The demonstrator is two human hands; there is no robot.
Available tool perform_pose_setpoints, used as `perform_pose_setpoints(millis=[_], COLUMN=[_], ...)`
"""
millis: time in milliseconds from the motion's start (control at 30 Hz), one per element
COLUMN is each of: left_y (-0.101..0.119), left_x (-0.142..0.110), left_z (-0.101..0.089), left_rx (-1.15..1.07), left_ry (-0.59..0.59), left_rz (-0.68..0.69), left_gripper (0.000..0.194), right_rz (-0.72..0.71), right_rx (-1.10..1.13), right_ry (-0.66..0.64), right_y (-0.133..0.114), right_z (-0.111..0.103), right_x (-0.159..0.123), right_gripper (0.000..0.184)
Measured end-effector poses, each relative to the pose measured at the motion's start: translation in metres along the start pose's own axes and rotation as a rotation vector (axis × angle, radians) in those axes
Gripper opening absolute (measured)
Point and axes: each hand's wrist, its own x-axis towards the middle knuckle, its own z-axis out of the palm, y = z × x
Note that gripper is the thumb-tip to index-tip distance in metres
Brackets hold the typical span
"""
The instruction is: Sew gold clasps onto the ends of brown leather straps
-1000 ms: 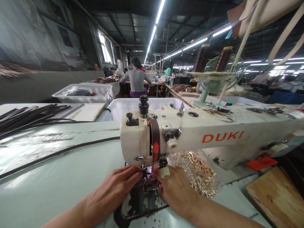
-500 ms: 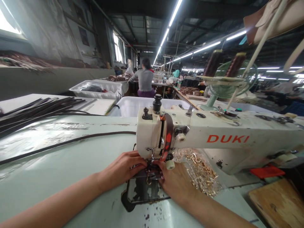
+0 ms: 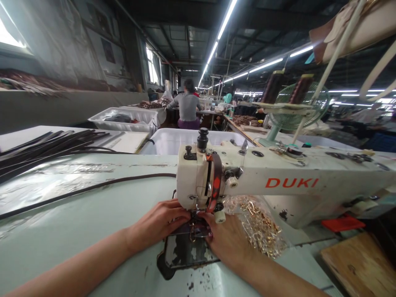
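Both hands are at the needle of a white sewing machine (image 3: pixel 238 173). My left hand (image 3: pixel 163 220) comes in from the left, its fingers closed at the presser foot on a dark strap. From the other side, my right hand (image 3: pixel 227 239) pinches near the same spot, thumb and fingers drawn together. A small gold metal clasp (image 3: pixel 192 233) hangs between them over the worn dark needle plate (image 3: pixel 185 251). The strap's end under the foot is mostly hidden by fingers and machine head. A long dark strap (image 3: pixel 93 192) runs from the left edge to behind the machine head.
A clear bag of gold clasps (image 3: pixel 262 231) lies under the machine arm. Dark strips (image 3: pixel 55 144) are piled at left. Behind stand a white bin (image 3: pixel 167 138), thread cones (image 3: pixel 300 88) and a green fan (image 3: pixel 318 107). A person (image 3: pixel 187 107) sits farther back.
The camera view has shifted slightly. Both hands stay at the needle with almost no visible movement, and the gold clasp hangs between them as before.
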Motion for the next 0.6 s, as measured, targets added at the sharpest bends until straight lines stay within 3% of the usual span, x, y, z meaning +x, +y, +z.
perform_pose_setpoints(millis=[133, 300, 467, 600], left_y=[-0.002, -0.002, 0.003, 0.007], left_x=[0.008, 0.021, 0.026, 0.026], left_z=[-0.007, -0.011, -0.016, -0.015], left_rx=[0.038, 0.116, 0.231, 0.313], left_ry=[0.006, -0.099, -0.158, -0.133], left_rz=[-0.034, 0.125, 0.220, 0.210], left_gripper=[0.016, 0.026, 0.030, 0.023], right_rz=[-0.035, -0.122, -0.533, -0.779], right_rx=[0.026, 0.060, -0.146, -0.395], right_ry=[0.004, 0.037, 0.056, -0.020], right_y=[0.002, 0.001, -0.008, -0.025], right_z=[0.001, 0.001, -0.004, -0.010], right_x=[0.002, -0.001, -0.005, 0.012], right_gripper=[0.035, 0.014, 0.029, 0.010])
